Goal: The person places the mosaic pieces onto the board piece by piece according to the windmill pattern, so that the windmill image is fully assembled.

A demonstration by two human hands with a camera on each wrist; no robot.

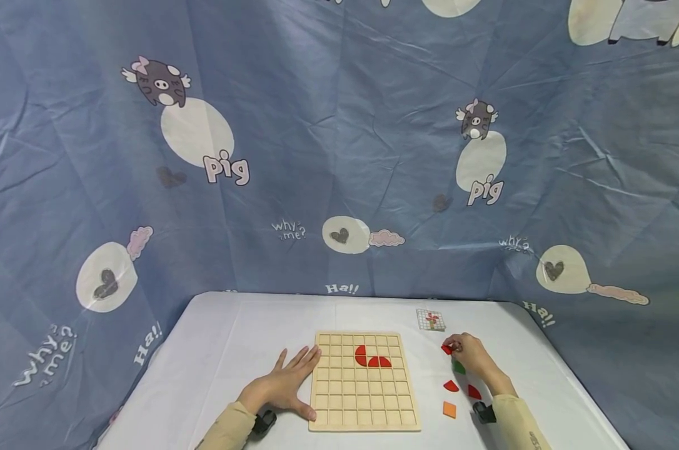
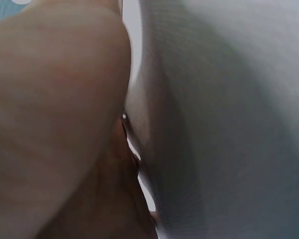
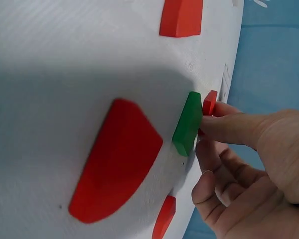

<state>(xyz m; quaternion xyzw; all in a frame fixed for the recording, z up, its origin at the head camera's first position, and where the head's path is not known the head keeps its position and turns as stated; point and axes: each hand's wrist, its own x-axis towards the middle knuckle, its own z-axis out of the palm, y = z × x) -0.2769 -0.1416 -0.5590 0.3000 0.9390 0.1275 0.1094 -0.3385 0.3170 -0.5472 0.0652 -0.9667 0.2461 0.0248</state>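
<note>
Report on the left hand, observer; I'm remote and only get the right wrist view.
Observer: The left hand lies spread, with its fingertips and thumb tip at the left edge of a wooden grid board.
Operator: Tell me what is on that board.
Observer: Four red quarter-circle pieces sit in its upper half.
Operator: I see the right hand pinching a small red piece. Place it relative to the board.
Observer: The head view shows that hand off the board, out past its right edge.
</note>
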